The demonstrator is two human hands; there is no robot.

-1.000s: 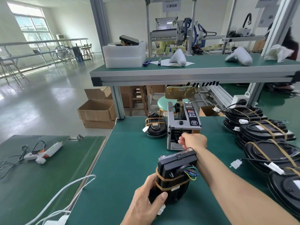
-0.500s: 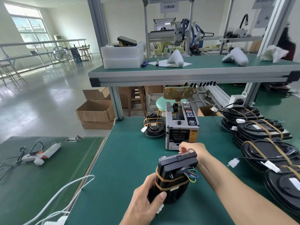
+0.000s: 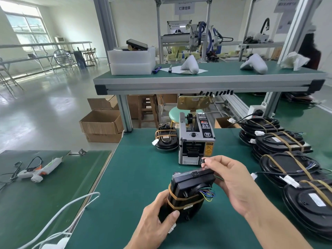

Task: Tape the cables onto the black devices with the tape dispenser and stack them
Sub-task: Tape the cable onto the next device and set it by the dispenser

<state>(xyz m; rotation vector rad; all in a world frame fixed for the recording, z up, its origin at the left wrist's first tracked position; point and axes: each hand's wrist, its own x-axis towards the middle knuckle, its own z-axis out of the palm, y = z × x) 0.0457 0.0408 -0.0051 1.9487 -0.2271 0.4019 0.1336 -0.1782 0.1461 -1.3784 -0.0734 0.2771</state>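
Observation:
My left hand point(image 3: 154, 223) grips the near end of a black device point(image 3: 190, 189), tilted up on the green table point(image 3: 136, 169). Tan bands wrap it, and coloured wires stick out on its right side. My right hand point(image 3: 231, 178) hovers by the device's far top edge, its thumb and forefinger pinched on a small piece of tape point(image 3: 203, 161). Right behind stands the grey tape dispenser point(image 3: 195, 141). At the right lie stacks of taped black devices point(image 3: 280, 142) with white connectors. One more taped device point(image 3: 166, 139) sits left of the dispenser.
A raised shelf point(image 3: 206, 83) spans the back of the table, with white foam blocks and white shapes on it. A lower green bench at the left holds a glue gun point(image 3: 39, 169). A white cable point(image 3: 68, 209) runs over the table's left edge. Cardboard boxes point(image 3: 102, 124) stand on the floor.
My right hand has drawn back from the dispenser's outlet toward me with a piece of tape, and now sits over the device's top edge. The left hand keeps its hold.

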